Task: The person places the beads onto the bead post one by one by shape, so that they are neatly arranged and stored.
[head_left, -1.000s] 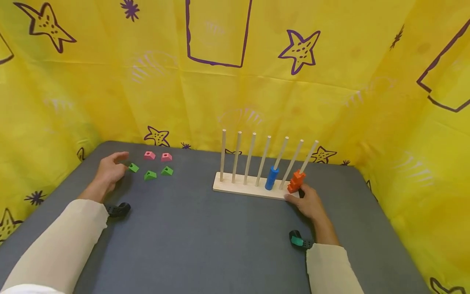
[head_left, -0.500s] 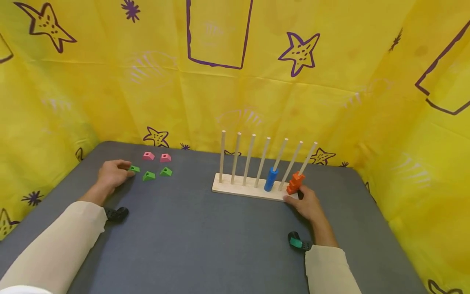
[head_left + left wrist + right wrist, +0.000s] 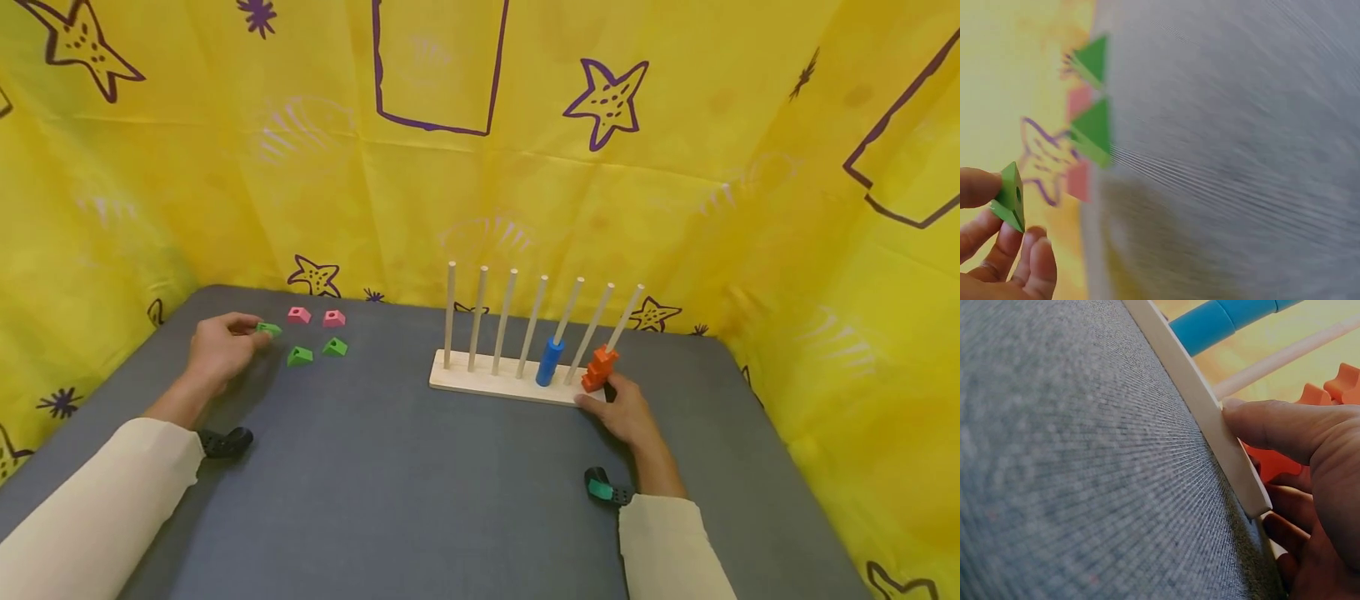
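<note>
Green triangle [image 3: 1010, 197] pinched in left hand [image 3: 217, 350] (apparently lifted).

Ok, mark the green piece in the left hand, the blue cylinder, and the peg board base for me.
green piece [image 3: 1011, 195], left wrist view, on its flat face beside the hole.
blue cylinder [image 3: 549, 362], head view, mid-height on its side.
peg board base [image 3: 480, 379], head view, bare wood at the front edge.
</note>
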Demonstrator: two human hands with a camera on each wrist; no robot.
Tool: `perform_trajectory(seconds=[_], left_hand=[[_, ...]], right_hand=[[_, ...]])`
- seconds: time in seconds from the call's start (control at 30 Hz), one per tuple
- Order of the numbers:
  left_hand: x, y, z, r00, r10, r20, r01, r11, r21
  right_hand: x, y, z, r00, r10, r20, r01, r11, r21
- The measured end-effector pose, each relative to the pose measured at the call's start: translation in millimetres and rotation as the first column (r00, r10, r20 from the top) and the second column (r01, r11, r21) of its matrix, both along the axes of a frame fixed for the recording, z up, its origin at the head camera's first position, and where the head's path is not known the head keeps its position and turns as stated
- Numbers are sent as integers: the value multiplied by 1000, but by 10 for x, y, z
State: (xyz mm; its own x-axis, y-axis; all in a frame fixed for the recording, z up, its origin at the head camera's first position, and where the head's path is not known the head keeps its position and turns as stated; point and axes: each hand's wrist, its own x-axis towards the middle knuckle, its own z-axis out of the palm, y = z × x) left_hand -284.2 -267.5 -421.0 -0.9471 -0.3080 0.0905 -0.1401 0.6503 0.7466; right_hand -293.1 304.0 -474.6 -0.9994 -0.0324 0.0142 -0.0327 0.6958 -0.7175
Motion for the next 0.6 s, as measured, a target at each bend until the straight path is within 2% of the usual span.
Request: perform_trajectory(seconds=[0.13, 0.27, 0.47, 0.6], left_hand=[[29, 108, 225, 999, -23, -36, 23, 1000, -7], [63, 265, 468, 994, -78, -79, 78, 997, -5], [150, 530, 799, 974, -188, -124, 190, 982, 2], [199, 680, 962, 960, -240, -145, 242, 970, -5]], right_hand=[[4, -3, -14, 1000, 1, 5, -1, 1000, 5], [8, -2, -12, 1000, 0, 3, 0, 1000, 4], [22, -4, 0, 1000, 6, 1, -6, 1000, -6], [29, -3, 8, 1000, 6, 2, -6, 1000, -14]])
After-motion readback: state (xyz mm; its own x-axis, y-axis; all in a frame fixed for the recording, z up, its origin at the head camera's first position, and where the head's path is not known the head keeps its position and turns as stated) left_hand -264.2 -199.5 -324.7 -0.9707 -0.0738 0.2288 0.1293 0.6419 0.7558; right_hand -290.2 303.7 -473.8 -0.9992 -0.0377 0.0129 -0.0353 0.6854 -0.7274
